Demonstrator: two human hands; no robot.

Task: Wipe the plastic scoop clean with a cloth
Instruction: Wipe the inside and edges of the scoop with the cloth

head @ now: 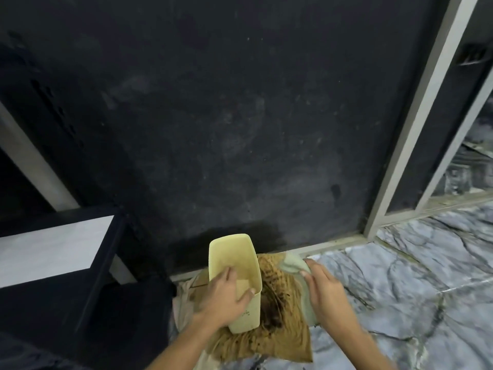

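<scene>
The left hand (226, 297) clasps the pale yellow, open-mouthed plastic scoop (234, 265) by its near end, thumb over the rim, holding it above a stained brown paper sheet (280, 335) on the marbled grey floor (413, 289). The right hand (328, 295) grips a bunched pale green cloth (293, 264) just beside the scoop. Wiping looks about to start; next, the cloth must press into the soiled interior.

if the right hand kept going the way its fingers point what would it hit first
Likely the pale green cloth the right hand already grips; beyond it, the light ledge under the dark wall. Depth is unclear.
</scene>
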